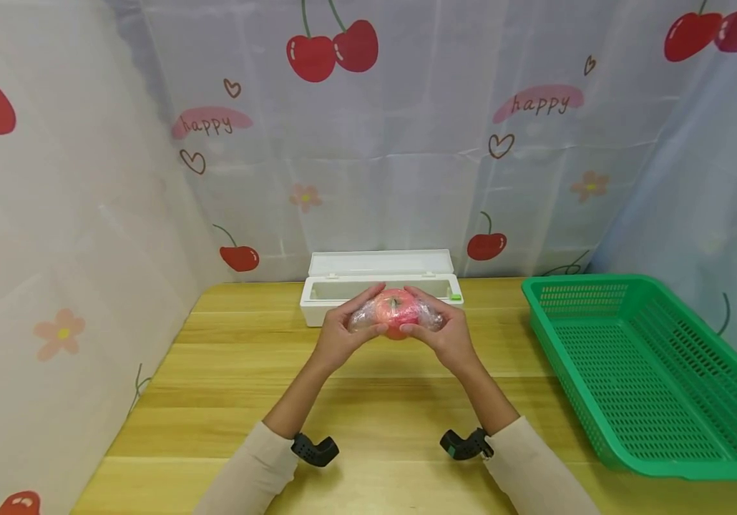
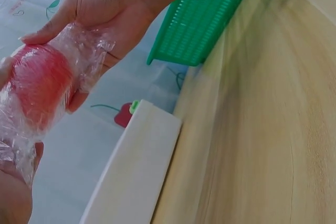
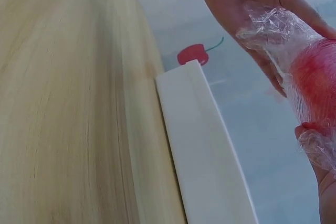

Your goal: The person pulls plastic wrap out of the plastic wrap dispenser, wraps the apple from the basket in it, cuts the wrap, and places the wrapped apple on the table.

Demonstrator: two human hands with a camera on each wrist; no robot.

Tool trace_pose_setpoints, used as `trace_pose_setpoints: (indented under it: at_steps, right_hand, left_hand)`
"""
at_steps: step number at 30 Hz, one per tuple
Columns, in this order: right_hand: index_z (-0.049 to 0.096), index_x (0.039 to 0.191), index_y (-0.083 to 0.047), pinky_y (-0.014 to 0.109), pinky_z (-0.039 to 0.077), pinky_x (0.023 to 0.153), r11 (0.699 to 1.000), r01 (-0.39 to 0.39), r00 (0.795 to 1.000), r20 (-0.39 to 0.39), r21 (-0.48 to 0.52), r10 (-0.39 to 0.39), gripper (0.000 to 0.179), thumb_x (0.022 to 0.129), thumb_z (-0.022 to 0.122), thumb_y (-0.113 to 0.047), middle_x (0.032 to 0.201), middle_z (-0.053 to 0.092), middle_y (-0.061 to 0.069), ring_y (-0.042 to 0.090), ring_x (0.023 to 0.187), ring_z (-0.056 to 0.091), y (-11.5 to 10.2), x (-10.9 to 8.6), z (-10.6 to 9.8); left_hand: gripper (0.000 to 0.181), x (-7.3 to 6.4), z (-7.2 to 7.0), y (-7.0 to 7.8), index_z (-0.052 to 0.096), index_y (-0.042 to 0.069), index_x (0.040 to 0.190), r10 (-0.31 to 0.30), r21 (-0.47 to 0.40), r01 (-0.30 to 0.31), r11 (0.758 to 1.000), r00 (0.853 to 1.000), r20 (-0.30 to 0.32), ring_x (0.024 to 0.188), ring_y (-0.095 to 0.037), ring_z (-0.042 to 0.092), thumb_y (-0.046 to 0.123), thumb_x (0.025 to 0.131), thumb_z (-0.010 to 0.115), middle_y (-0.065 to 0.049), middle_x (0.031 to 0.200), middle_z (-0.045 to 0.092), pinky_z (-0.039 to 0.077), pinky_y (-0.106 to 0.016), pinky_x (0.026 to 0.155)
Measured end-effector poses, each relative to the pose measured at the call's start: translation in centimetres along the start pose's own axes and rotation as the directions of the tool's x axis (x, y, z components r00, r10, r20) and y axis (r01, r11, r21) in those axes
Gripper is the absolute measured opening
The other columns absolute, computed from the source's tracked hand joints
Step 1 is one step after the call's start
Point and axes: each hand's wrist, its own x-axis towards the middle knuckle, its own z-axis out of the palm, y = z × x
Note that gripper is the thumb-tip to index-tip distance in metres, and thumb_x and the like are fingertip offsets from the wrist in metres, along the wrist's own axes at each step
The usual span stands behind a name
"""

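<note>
A red apple (image 1: 397, 312) wrapped in clear plastic film is held up over the table, between both hands. My left hand (image 1: 343, 330) grips its left side, thumb in front and fingers behind. On the other side my right hand (image 1: 448, 332) grips it the same way. Loose film (image 2: 86, 48) bunches out at both ends of the apple, against the palms; the right wrist view shows the crumpled film (image 3: 275, 27) too. Just behind the hands stands a long white box (image 1: 317, 307) with its lid (image 1: 381, 262) raised.
A green plastic basket (image 1: 600, 422) with slotted sides stands at the table's right. The wooden table (image 1: 246, 400) runs back to a curtain (image 1: 401, 179) printed with cherries, which also hangs at both sides. A small green piece (image 1: 455, 297) sits at the box's right end.
</note>
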Motion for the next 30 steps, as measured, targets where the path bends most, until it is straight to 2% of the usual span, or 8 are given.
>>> trace_pose_setpoints:
  at_steps: [3,7,11,15,18,24,27,30]
  right_hand:
    - [0.062,0.140,-0.010,0.030,0.057,0.090,1.000,-0.001,1.000,-0.003,0.026,0.001,0.058,0.086,0.081,-0.003,0.139,0.062,0.013,0.023,0.116,0.062,0.0,-0.1,0.1]
    - [0.062,0.140,-0.009,0.030,0.057,0.090,0.998,0.003,1.000,-0.014,0.057,-0.002,0.055,0.087,0.079,-0.003,0.138,0.063,0.013,0.024,0.115,0.062,0.0,-0.2,0.3]
    - [0.064,0.136,-0.004,0.030,0.057,0.091,0.997,0.011,1.000,-0.025,0.070,-0.009,0.048,0.089,0.077,-0.003,0.136,0.064,0.014,0.022,0.114,0.063,-0.1,-0.2,0.5]
    - [0.067,0.132,-0.001,0.030,0.057,0.090,0.998,-0.002,0.999,-0.047,0.055,0.005,0.043,0.090,0.077,-0.004,0.130,0.068,0.015,0.020,0.111,0.065,-0.2,-0.3,0.4]
    - [0.066,0.133,-0.002,0.029,0.057,0.090,0.999,-0.009,0.999,-0.034,0.042,0.010,0.045,0.090,0.077,-0.005,0.130,0.067,0.014,0.021,0.111,0.064,-0.4,-0.2,0.3]
    - [0.060,0.143,-0.013,0.032,0.056,0.094,0.998,-0.033,0.998,0.063,0.045,0.030,0.059,0.087,0.080,-0.007,0.143,0.059,0.009,0.026,0.122,0.057,-0.7,0.0,0.1]
    - [0.059,0.144,-0.016,0.032,0.056,0.094,0.997,-0.046,0.997,0.067,0.054,0.043,0.064,0.085,0.083,-0.007,0.145,0.057,0.007,0.026,0.124,0.057,-0.8,0.1,0.1]
    - [0.060,0.142,-0.012,0.032,0.055,0.094,0.997,-0.032,0.999,0.039,0.073,0.029,0.060,0.086,0.081,-0.004,0.144,0.058,0.009,0.026,0.123,0.058,-0.7,0.0,0.2]
  left_hand:
    - [0.066,-0.1,0.0,-0.1,0.055,0.014,0.148,-0.012,0.000,0.012,1.000,1.000,0.012,0.134,-0.022,0.053,0.006,0.088,0.080,-0.003,0.150,0.054,0.053,-0.029,0.098]
    - [0.061,-0.4,0.5,0.9,0.056,0.008,0.146,-0.023,-0.006,0.023,1.000,1.000,0.001,0.124,-0.020,0.058,0.001,0.089,0.077,-0.009,0.147,0.056,0.055,-0.027,0.094]
    - [0.055,-0.5,1.1,2.4,0.057,-0.002,0.141,0.021,-0.002,-0.021,1.000,0.999,-0.026,0.128,-0.020,0.057,0.001,0.090,0.076,-0.014,0.146,0.056,0.052,-0.027,0.100]
    - [0.051,-0.5,1.1,2.8,0.059,-0.005,0.138,0.037,-0.011,-0.038,0.999,0.999,-0.028,0.131,-0.022,0.056,-0.003,0.089,0.075,-0.015,0.146,0.056,0.051,-0.028,0.102]
    - [0.050,-0.5,1.0,2.9,0.061,-0.004,0.136,0.041,0.008,-0.040,0.999,0.999,-0.027,0.129,-0.023,0.057,-0.003,0.088,0.075,-0.015,0.144,0.057,0.052,-0.028,0.099]
    - [0.053,-0.4,0.7,3.3,0.061,-0.001,0.138,0.021,0.060,-0.019,0.998,0.999,-0.043,0.117,-0.022,0.062,0.000,0.087,0.078,-0.014,0.140,0.061,0.055,-0.027,0.093]
    - [0.058,-0.3,0.7,3.3,0.057,-0.001,0.142,0.008,0.064,-0.005,0.998,0.999,-0.050,0.119,-0.020,0.061,0.001,0.088,0.077,-0.015,0.142,0.060,0.054,-0.027,0.095]
    - [0.058,-0.3,0.8,3.2,0.051,-0.004,0.145,0.014,0.020,-0.013,1.000,0.999,-0.046,0.128,-0.022,0.057,-0.002,0.091,0.073,-0.017,0.146,0.055,0.051,-0.029,0.101]
